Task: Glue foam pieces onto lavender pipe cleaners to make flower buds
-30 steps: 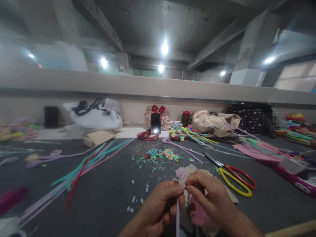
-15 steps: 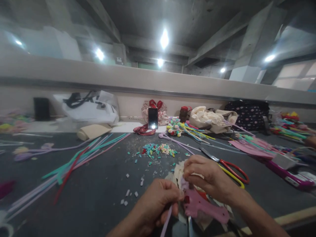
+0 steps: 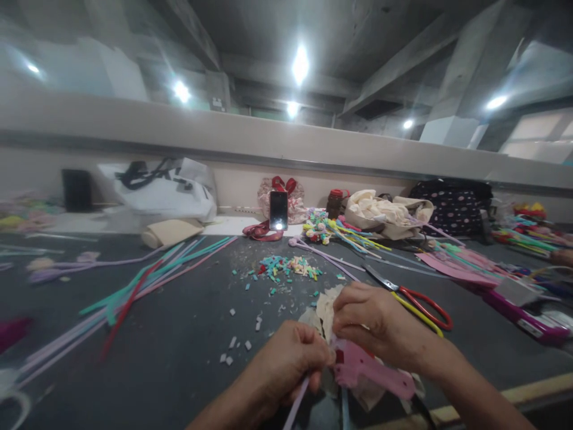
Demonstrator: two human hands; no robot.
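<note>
My left hand (image 3: 290,358) is closed in a pinch on a lilac stem (image 3: 297,403), which runs down toward the lower edge. Close beside it, my right hand (image 3: 373,316) has its fingers pressed together at the stem's upper end, partly hidden behind them. Just below my right hand lies a pink glue gun (image 3: 373,373), its front end near both sets of fingertips. Crumpled cream cloth (image 3: 329,304) is under and behind the gun. Scissors (image 3: 421,304) with red and yellow handles rest right of my right hand.
Small cut pieces (image 3: 286,269) lie in the middle of the dark table (image 3: 179,364). Fuzzy stems (image 3: 134,286) spread at left. Behind stand a phone (image 3: 278,210), a white bag (image 3: 170,194) and a cream cloth bag (image 3: 385,215). A purple tool (image 3: 521,316) lies right.
The fingers of my right hand have closed in slightly over the lilac piece, which now shows less. The camera view has shifted a little. My left hand keeps its pinch.
</note>
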